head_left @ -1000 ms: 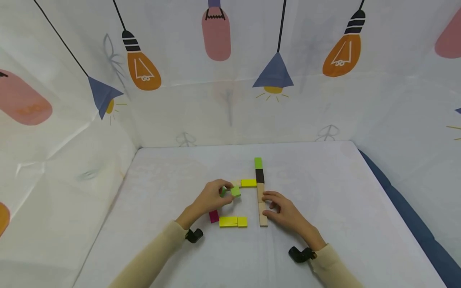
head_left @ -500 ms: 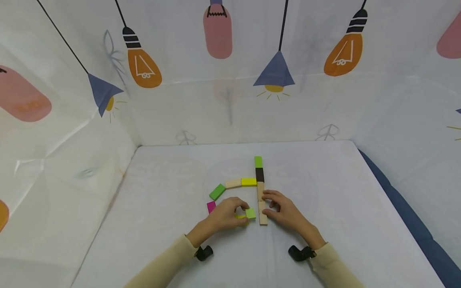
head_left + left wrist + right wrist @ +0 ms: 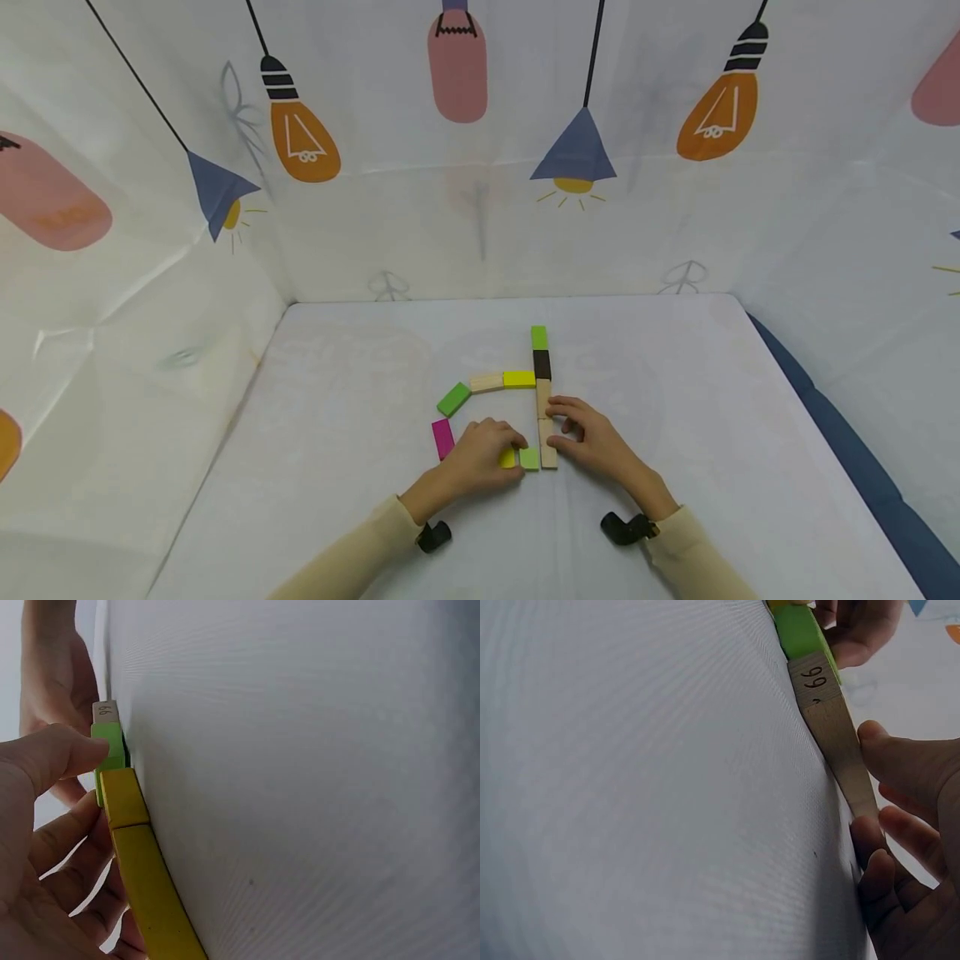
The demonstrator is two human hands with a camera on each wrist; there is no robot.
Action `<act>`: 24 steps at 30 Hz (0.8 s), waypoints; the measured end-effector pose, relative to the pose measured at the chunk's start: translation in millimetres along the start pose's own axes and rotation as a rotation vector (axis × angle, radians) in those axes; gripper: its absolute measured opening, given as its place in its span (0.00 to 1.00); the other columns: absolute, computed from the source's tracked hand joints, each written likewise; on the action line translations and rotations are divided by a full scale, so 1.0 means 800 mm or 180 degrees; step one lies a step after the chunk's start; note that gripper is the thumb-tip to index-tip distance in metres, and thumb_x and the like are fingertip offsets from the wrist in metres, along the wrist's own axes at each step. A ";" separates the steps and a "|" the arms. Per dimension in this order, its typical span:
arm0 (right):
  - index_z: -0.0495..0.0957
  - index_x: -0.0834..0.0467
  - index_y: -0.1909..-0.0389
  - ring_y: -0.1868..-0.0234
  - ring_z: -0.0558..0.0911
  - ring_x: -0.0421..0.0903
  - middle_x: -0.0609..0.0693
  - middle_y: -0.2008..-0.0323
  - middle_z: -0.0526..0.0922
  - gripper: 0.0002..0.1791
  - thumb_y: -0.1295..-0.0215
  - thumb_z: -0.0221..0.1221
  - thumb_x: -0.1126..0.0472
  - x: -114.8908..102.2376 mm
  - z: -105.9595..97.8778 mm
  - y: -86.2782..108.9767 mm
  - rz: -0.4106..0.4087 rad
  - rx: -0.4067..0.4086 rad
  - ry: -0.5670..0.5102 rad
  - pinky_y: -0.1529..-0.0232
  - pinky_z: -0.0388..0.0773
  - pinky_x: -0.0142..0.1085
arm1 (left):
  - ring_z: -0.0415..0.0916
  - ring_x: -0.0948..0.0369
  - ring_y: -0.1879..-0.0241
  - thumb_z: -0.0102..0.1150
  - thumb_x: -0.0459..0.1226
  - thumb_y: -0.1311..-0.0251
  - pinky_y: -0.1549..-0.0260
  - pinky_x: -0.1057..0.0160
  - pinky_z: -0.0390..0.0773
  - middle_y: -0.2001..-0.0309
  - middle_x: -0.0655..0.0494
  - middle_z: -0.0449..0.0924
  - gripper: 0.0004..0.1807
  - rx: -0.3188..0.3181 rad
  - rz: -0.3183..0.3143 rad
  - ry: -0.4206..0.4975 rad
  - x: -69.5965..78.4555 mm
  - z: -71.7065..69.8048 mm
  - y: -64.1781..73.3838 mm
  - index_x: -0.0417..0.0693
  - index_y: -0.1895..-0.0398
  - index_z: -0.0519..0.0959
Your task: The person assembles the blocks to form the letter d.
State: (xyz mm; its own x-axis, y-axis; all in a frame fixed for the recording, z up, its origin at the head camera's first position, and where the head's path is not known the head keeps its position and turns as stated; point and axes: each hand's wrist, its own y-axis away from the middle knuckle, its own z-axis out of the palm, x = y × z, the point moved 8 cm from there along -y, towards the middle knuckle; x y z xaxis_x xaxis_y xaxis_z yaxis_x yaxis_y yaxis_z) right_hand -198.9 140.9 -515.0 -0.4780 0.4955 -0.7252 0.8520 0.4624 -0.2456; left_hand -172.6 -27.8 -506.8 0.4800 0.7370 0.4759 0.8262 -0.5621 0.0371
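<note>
My left hand (image 3: 480, 457) pinches a light green block (image 3: 529, 459) between thumb and index finger. The block lies at the near end of a column, close to the left side of the nearer plain wooden block (image 3: 548, 450). In the left wrist view, two yellow blocks (image 3: 154, 892) line up behind the green one; my left hand mostly covers them in the head view. My right hand (image 3: 596, 442) rests along the column's right side, thumb at the nearer wooden block, fingers at the farther wooden block (image 3: 543, 396). The nearer block's end bears the digits 66 in the right wrist view.
The column continues away with a black block (image 3: 542, 364) and a bright green block (image 3: 539, 337). A yellow block (image 3: 519, 380), a wooden block (image 3: 487, 382), a green block (image 3: 453, 400) and a magenta block (image 3: 442, 438) curve leftward on the white tabletop (image 3: 360, 375).
My left hand has carried the light green block toward me and rightward, from inside the loop down to the nearer wooden block's side. My right hand has stayed put.
</note>
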 end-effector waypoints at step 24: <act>0.81 0.64 0.43 0.62 0.80 0.44 0.60 0.37 0.80 0.25 0.41 0.73 0.63 -0.003 -0.002 0.001 -0.0130 0.0097 0.0046 0.65 0.77 0.29 | 0.75 0.64 0.56 0.74 0.49 0.42 0.52 0.59 0.72 0.54 0.64 0.84 0.24 -0.0003 -0.0024 -0.0408 0.007 0.004 0.003 0.58 0.43 0.83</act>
State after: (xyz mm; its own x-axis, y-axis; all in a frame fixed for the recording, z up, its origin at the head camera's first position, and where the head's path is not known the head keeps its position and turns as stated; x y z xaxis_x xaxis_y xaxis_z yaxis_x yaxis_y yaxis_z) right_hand -197.3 141.2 -512.4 -0.5152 0.4874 -0.7050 0.8377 0.4600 -0.2943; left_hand -167.2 -23.7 -506.9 0.5075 0.7831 0.3593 0.8297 -0.5566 0.0412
